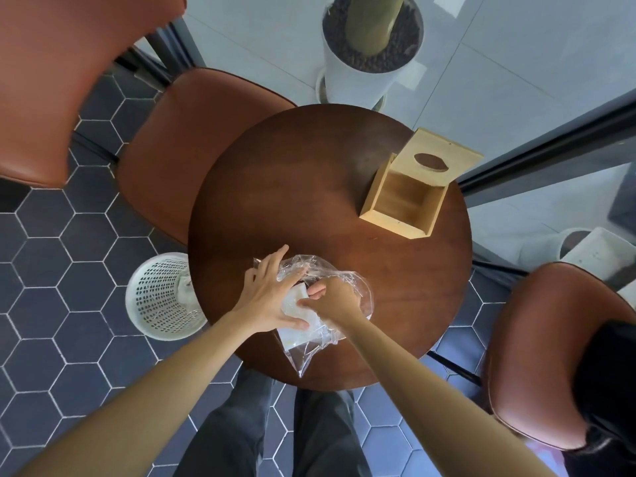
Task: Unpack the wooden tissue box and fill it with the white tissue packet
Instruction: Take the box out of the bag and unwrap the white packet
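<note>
An empty wooden tissue box [389, 197] stands open at the far right of the round brown table [282, 187]. Its lid [444, 158], with an oval slot, is tilted back behind it. At the near edge lies the white tissue packet [296, 333] inside crumpled clear plastic wrap [358, 287]. My left hand [272, 294] presses down on the packet with fingers spread. My right hand [332, 297] pinches the plastic wrap just right of it. Much of the packet is hidden under both hands.
A white perforated waste basket [155, 297] stands on the hexagon-tiled floor left of the table. Brown chairs sit at the far left [192, 139], top left [55, 84] and right [550, 356]. A white plant pot [364, 84] stands beyond the table behind glass.
</note>
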